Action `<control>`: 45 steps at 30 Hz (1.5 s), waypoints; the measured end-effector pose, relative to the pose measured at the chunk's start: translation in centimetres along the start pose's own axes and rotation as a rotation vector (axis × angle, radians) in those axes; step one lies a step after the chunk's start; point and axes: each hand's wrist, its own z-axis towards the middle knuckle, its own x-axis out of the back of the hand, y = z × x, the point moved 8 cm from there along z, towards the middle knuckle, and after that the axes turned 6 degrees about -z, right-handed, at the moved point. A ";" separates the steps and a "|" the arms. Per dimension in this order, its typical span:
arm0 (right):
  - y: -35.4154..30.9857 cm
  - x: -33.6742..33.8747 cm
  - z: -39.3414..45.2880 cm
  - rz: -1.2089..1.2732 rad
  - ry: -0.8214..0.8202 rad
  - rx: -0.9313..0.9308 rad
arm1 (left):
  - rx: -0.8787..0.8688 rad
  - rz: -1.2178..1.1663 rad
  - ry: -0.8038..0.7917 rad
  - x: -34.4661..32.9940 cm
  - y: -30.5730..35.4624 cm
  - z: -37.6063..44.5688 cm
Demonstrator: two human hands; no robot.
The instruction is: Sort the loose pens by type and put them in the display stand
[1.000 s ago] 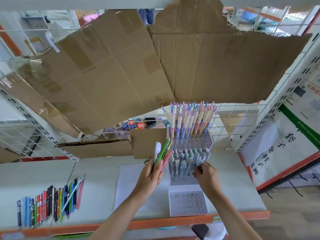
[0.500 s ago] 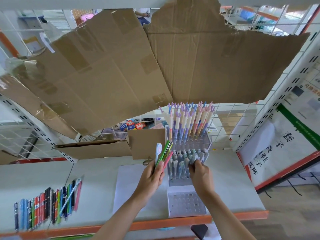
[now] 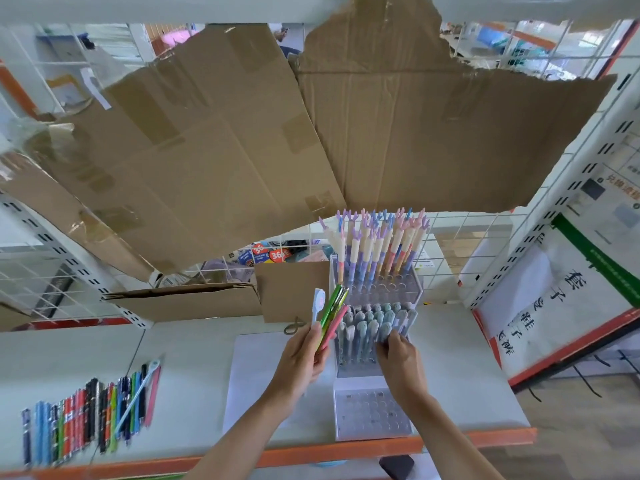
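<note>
The number "36" is printed on red round stickers behind the wire grid. Large Chinese characters are written on the white poster at right.

We note the display stand looks like clear/frosted plastic w/ a smooth, slightly glossy finish. Pens in the left hand appear glossy plastic. Cardboard sheets are matt brown, torn rough at edges, w/ shiny tape strips. Shelf top is matt white; wire grid looks like white-coated metal.
</note>
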 end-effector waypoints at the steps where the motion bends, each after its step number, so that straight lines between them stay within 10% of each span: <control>1: 0.1 0.1 -0.3 0.016 -0.008 0.005 | -0.001 -0.006 -0.007 0.0 0.1 -0.1; 12: -8.6 9.3 -2.9 0.255 0.243 0.279 | -0.073 0.086 -0.087 -1.9 0.8 0.6; 19: -11.4 7.1 -2.2 -0.019 -0.002 0.147 | -0.228 0.334 -0.141 -3.9 1.7 0.2; 30: -8.3 11.7 -1.2 0.633 0.023 0.053 | -0.191 0.406 -0.009 -1.2 2.8 1.4; 45: -2.0 6.3 0.9 -0.006 -0.011 0.088 | -0.180 0.084 -0.003 0.5 1.3 1.4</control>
